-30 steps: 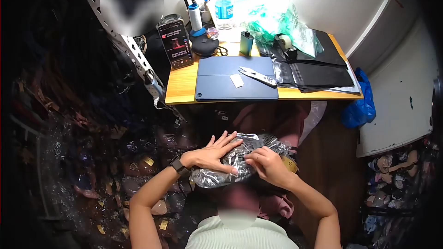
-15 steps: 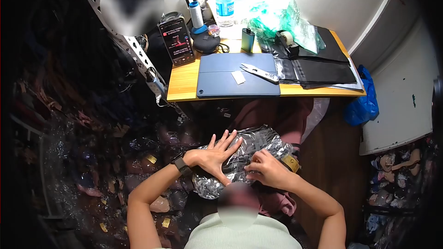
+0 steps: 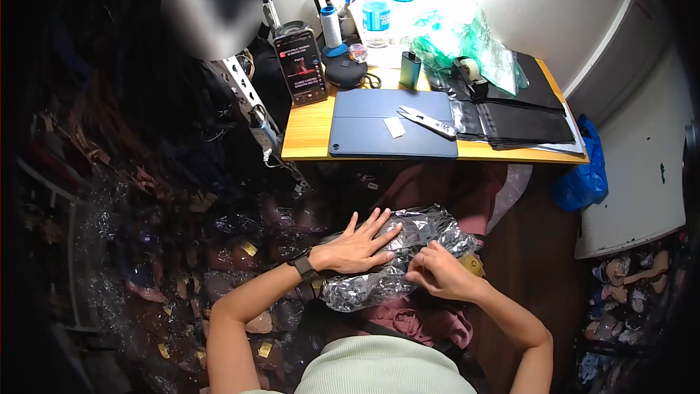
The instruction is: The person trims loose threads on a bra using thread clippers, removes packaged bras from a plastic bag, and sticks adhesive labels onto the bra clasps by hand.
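A shiny clear plastic package with dark contents (image 3: pixel 372 286) lies across my lap, its film wrinkled. My left hand (image 3: pixel 357 248) rests flat on its upper left part, fingers spread, with a dark watch on the wrist. Over the package's right side, my right hand (image 3: pixel 437 271) is closed, fingertips curled together at the film; whatever they pinch is too small to make out. A yellow tag marked G (image 3: pixel 472 264) shows just right of my right hand, at the package's end.
Ahead stands a wooden desk (image 3: pixel 306 131) with a blue tablet case (image 3: pixel 364 131), snips (image 3: pixel 429 122), a phone (image 3: pixel 300 67), a tape dispenser (image 3: pixel 470 76) and black pouches (image 3: pixel 529 122). A blue bag (image 3: pixel 587 168) hangs at right. Plastic-wrapped goods (image 3: pixel 219 263) fill the left.
The head view has shifted, so the desk appears further right. My left hand's thumb has drawn in toward its fingers, and my right hand has closed up more.
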Motion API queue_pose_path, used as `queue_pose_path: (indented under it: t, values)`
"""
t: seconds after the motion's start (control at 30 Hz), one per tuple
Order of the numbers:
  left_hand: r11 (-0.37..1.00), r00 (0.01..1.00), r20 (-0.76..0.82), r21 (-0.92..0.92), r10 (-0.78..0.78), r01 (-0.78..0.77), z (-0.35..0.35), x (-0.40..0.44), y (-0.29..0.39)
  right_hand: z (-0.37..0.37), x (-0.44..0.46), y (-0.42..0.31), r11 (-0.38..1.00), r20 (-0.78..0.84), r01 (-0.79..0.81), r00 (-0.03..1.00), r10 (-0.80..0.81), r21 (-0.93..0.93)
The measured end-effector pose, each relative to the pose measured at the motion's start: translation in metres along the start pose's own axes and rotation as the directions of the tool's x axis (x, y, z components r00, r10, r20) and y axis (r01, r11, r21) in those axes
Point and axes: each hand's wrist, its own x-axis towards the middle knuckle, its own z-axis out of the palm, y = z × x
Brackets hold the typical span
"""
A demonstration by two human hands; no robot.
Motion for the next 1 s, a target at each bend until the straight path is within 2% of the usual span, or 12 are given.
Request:
queue_pose_path:
  t: [0.13, 0.33, 0.37, 0.4, 0.5, 0.57, 0.7, 0.73, 0.8, 0.87, 0.9, 1.0]
  values:
    - [1.000, 1.000, -0.009, -0.015, 0.001, -0.002, 0.002, 0.002, 0.000, 0.003, -0.002, -0.010, 0.986, 0.059, -0.043, 0.997, 0.054, -0.161]
    - [0.998, 0.995, -0.093, -0.053, 0.019, -0.024, 0.003, 0.006, -0.001, 0.013, -0.019, -0.034, 0.969, 0.085, 0.247, 0.965, -0.248, 0.016]
    - [0.986, 0.994, -0.112, -0.169, -0.007, -0.012, 0.002, 0.007, -0.010, 0.013, -0.024, -0.045, 0.974, 0.115, 0.226, 0.967, -0.228, 0.032]
    - [0.956, 0.951, -0.285, -0.228, 0.119, -0.187, 0.000, 0.006, -0.017, 0.009, -0.029, -0.056, 0.979, 0.142, 0.202, 0.968, -0.206, 0.043]
    - [0.919, 0.951, -0.308, -0.383, -0.028, -0.097, -0.046, 0.000, -0.014, -0.006, -0.048, -0.082, 0.960, 0.104, 0.162, 0.985, -0.141, -0.230]
    - [0.895, 0.863, -0.506, -0.381, 0.008, -0.231, -0.049, 0.009, -0.048, -0.011, -0.069, -0.088, 0.916, 0.074, 0.105, 0.994, -0.082, -0.388]
    - [0.933, 0.781, -0.594, -0.357, -0.192, -0.042, -0.063, 0.002, -0.077, -0.019, -0.095, -0.115, 0.905, 0.095, 0.072, 0.995, -0.035, -0.420]
    - [0.834, 0.823, -0.487, -0.552, -0.293, -0.029, -0.062, 0.001, -0.078, -0.013, -0.099, -0.102, 0.947, 0.069, -0.003, 0.997, 0.026, -0.320]
    - [0.775, 0.873, -0.445, -0.618, -0.202, -0.136, -0.049, 0.004, -0.071, -0.010, -0.096, -0.097, 0.964, -0.033, -0.156, 0.988, 0.152, -0.214]
    - [0.757, 0.901, -0.380, -0.647, -0.209, -0.098, -0.042, 0.009, -0.071, -0.011, -0.070, -0.088, 0.982, -0.286, 0.093, 0.949, -0.137, -0.162]
    - [0.733, 0.900, -0.368, -0.675, -0.235, -0.084, -0.039, 0.010, -0.070, -0.012, -0.051, -0.087, 0.967, -0.263, 0.177, 0.939, -0.221, -0.183]
    - [0.651, 0.917, -0.343, -0.747, -0.202, -0.136, -0.051, 0.009, -0.065, 0.016, 0.030, -0.070, 0.845, -0.254, 0.135, 0.919, -0.303, -0.517]
